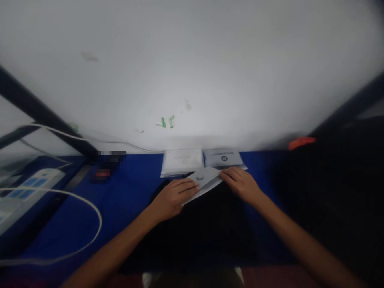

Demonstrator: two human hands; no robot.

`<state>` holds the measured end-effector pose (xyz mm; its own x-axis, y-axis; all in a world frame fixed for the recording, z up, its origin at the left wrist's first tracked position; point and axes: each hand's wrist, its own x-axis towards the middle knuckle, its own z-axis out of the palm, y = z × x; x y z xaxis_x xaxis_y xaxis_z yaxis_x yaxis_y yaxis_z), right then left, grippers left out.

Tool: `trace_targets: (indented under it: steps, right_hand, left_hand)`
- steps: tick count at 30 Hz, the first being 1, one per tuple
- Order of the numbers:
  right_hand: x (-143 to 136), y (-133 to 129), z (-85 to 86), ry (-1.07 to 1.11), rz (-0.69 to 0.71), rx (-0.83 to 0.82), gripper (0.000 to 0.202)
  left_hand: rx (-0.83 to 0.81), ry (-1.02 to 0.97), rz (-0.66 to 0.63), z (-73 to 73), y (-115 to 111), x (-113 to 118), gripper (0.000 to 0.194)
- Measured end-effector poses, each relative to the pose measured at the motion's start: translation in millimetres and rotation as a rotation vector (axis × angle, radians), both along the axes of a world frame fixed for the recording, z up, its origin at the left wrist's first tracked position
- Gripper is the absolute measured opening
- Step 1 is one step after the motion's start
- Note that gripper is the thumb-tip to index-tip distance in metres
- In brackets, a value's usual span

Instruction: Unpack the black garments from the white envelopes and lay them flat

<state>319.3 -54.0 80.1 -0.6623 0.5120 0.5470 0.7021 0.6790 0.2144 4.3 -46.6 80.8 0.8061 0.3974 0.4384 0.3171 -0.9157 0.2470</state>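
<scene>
Clock read from the worker's place; 12 o'clock points straight away toward the white wall (pixel 192 72).

Held item: thin white flat packet (pixel 209 183) with a grey printed mark, paper or plastic, I cannot tell which. It slants between the hands, creased across its face. Relative to the left hand (pixel 175 198), it lies at about 2 o'clock, its left end under the fingers; relative to the right hand (pixel 240 184), at about 9 o'clock, its far right corner at the fingertips. Both hands grasp it; thumbs hidden from me.

Below it, toward 6 o'clock: a large black soft-looking mass (pixel 207 232), probably cloth, on the blue worktop (pixel 132 208).

Just beyond the packet, near the wall: a white rectangular plastic-looking pouch (pixel 182 161) at 11 o'clock, and a grey-white rectangular pouch with a dark round logo (pixel 223 157) at 1 o'clock, side by side.

Well apart, at 9 o'clock: a long white power strip with blue socket faces (pixel 33 190) and a looping white cable (pixel 99 220).
</scene>
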Motion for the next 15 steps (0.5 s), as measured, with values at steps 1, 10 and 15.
trace_targets:
  steps: [1, 10, 15]
  right_hand:
    - [4, -1, -0.3, -0.004, -0.006, -0.003, 0.026]
    - [11, -9, 12.7, -0.030, -0.048, 0.015, 0.025]
    - [4, -9, 22.5, 0.047, -0.086, 0.108, 0.023]
  left_hand:
    - [-0.001, -0.001, -0.011, -2.4, -2, -1, 0.063]
    - [0.032, 0.000, -0.007, -2.6, -5, -1, 0.058]
    - [0.102, 0.038, -0.024, 19.0, -27, 7, 0.054]
